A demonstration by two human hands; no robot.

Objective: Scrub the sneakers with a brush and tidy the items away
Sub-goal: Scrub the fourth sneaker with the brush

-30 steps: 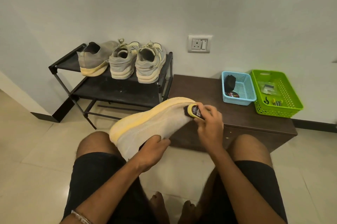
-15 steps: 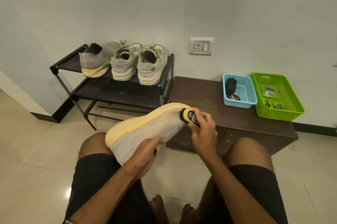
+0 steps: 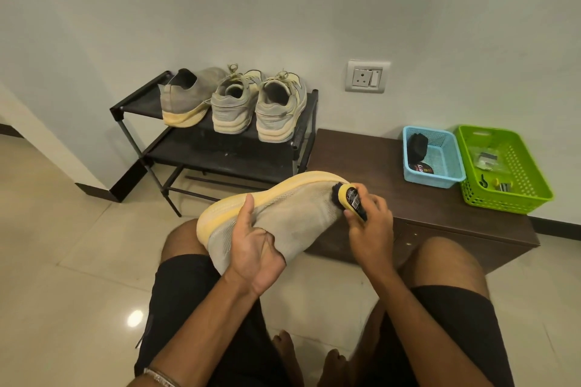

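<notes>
From your head camera, your left hand (image 3: 254,248) grips the grey sneaker (image 3: 283,213) at its heel end, thumb on the yellow sole, held above your knees. Your right hand (image 3: 371,223) is curled round the yellow brush (image 3: 352,199), bristles touching the toe. The brush's dark label is too small to read. Behind the toe lies the brown bench (image 3: 371,163); the shoe rack (image 3: 220,153) stands left of it.

Wall socket (image 3: 367,77) above dark wooden bench (image 3: 361,153); glossy tiled floor (image 3: 63,229) below.
</notes>
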